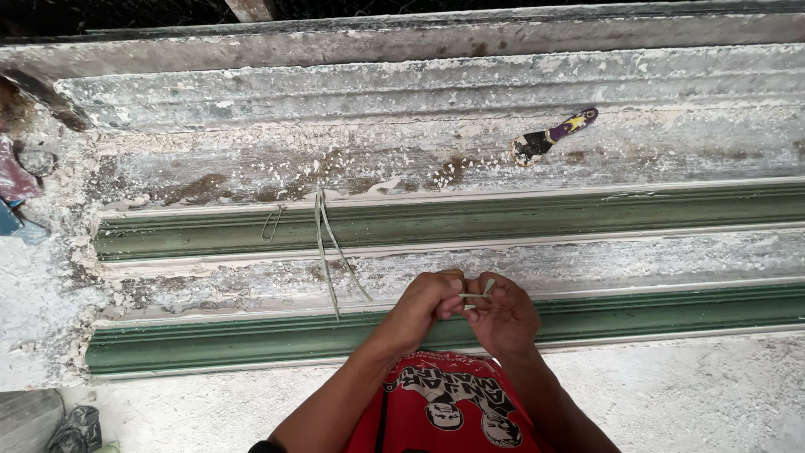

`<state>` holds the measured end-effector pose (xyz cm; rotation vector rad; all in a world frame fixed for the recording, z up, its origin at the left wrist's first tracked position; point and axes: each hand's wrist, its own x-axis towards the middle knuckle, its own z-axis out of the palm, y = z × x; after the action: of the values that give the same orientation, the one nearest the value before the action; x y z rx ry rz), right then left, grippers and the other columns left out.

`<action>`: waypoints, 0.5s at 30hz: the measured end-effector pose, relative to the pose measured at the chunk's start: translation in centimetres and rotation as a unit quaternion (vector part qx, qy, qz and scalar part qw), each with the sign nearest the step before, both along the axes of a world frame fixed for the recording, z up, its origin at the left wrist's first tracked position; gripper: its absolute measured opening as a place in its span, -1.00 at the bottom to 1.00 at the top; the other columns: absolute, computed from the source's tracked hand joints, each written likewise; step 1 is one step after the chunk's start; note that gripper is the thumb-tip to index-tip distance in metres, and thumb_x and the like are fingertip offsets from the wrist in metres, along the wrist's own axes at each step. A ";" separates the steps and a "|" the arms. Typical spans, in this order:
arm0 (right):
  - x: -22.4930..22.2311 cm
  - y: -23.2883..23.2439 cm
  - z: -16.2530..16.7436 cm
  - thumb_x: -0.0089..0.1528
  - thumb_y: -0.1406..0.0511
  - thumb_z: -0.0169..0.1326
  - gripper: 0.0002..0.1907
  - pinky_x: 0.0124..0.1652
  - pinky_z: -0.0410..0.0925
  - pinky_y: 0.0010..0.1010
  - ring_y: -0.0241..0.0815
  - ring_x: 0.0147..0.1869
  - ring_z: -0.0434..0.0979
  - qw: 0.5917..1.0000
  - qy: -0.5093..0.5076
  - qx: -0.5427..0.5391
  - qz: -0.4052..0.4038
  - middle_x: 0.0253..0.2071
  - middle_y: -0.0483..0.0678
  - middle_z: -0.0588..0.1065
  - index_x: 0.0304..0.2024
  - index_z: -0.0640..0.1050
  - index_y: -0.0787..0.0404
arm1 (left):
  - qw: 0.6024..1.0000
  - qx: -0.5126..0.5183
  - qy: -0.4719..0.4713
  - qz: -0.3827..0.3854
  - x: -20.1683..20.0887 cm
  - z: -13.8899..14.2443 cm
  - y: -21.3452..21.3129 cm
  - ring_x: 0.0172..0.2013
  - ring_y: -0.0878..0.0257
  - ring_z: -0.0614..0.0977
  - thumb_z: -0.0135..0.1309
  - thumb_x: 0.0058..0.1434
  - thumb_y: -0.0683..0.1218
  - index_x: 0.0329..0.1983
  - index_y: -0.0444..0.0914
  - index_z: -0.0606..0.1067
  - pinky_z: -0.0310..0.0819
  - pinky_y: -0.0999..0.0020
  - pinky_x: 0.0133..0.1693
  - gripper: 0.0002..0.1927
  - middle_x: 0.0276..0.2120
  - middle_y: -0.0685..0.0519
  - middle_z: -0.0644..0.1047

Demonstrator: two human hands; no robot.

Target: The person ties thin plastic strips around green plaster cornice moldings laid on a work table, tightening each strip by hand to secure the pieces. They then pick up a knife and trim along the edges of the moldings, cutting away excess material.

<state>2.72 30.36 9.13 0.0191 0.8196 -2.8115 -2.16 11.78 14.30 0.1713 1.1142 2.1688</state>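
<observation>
My left hand (426, 304) and my right hand (503, 317) meet over the near green moulding channel (251, 337). Between their fingertips they pinch a thin pale strip of fibre (476, 294), bent into a small loop. Both hands are closed around it. A second green channel (545, 214) lies further away. Two long pale fibre strips (327, 243) drape over it toward the near channel. A bent wire clip (272, 222) rests on the far channel's left part.
A putty knife (549, 136) with a purple and yellow handle lies on the plaster-caked bench surface (377, 159) at the back right. Red and blue scraps (15, 189) sit at the left edge. A grey crumpled bag (77, 429) lies bottom left.
</observation>
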 end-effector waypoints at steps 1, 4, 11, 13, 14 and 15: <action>-0.2 0.1 0.1 0.38 0.16 0.05 -0.69 -0.26 0.24 -0.41 -0.32 -0.33 0.28 1.000 0.006 0.008 0.001 -0.46 -0.20 0.26 -0.38 0.35 0.16 | 1.000 -0.015 0.006 -0.004 -0.1 0.0 0.0 -0.36 0.23 0.48 -0.12 0.46 -0.02 -0.53 -0.27 0.30 0.42 0.31 -0.18 -0.60 -0.50 0.09 0.31; -1.1 0.3 0.1 0.35 0.14 0.00 -0.74 -0.29 0.24 -0.46 -0.35 -0.34 0.29 0.992 -0.030 0.124 -0.020 -0.44 -0.17 0.33 -0.25 0.43 0.20 | 0.990 -0.117 0.073 -0.003 -0.4 0.1 0.1 -0.37 0.31 0.48 -0.15 0.31 -0.06 -0.43 -0.28 0.40 0.38 0.38 -0.26 -0.75 -0.44 0.10 0.41; -1.2 -0.4 -0.3 0.48 0.27 0.01 -0.81 -0.31 0.31 -0.44 -0.31 -0.33 0.39 0.960 -0.010 0.270 -0.076 -0.36 -0.08 0.46 -0.02 0.55 0.27 | 0.949 -0.259 0.074 0.162 -0.4 -0.3 1.5 -0.40 0.36 0.37 -0.02 0.33 -0.16 -0.03 -0.28 0.52 0.29 0.39 -0.38 -0.79 -0.33 0.05 0.41; -1.4 -0.4 -0.3 0.42 0.24 0.02 -0.80 -0.35 0.29 -0.46 -0.33 -0.32 0.40 0.972 -0.057 0.213 -0.082 -0.29 -0.08 0.51 -0.08 0.53 0.25 | 0.966 -0.189 -0.019 0.176 -0.6 -0.7 1.6 -0.32 0.37 0.45 -0.12 0.43 -0.08 -0.04 -0.28 0.50 0.37 0.43 -0.24 -0.77 -0.27 0.08 0.48; -1.6 -0.4 -0.3 0.39 0.22 0.03 -0.79 -0.37 0.29 -0.47 -0.34 -0.32 0.41 0.976 -0.078 0.184 -0.084 -0.26 -0.08 0.53 -0.11 0.52 0.25 | 0.969 -0.152 -0.064 0.183 -0.6 -0.8 1.5 -0.29 0.38 0.49 -0.17 0.49 -0.04 -0.04 -0.28 0.49 0.41 0.45 -0.16 -0.73 -0.23 0.09 0.51; -1.8 -0.4 -0.3 0.39 0.21 0.04 -0.79 -0.38 0.28 -0.48 -0.35 -0.31 0.42 0.977 -0.102 0.168 -0.087 -0.27 -0.10 0.53 -0.12 0.52 0.23 | 0.977 -0.128 -0.063 0.161 -0.6 -0.9 1.4 -0.23 0.36 0.50 -0.16 0.48 -0.06 -0.04 -0.30 0.48 0.41 0.43 -0.08 -0.75 -0.19 0.06 0.54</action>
<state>0.91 30.01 8.84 0.4445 1.2824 -2.7261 -2.77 13.15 13.44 -0.2763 1.4104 2.2472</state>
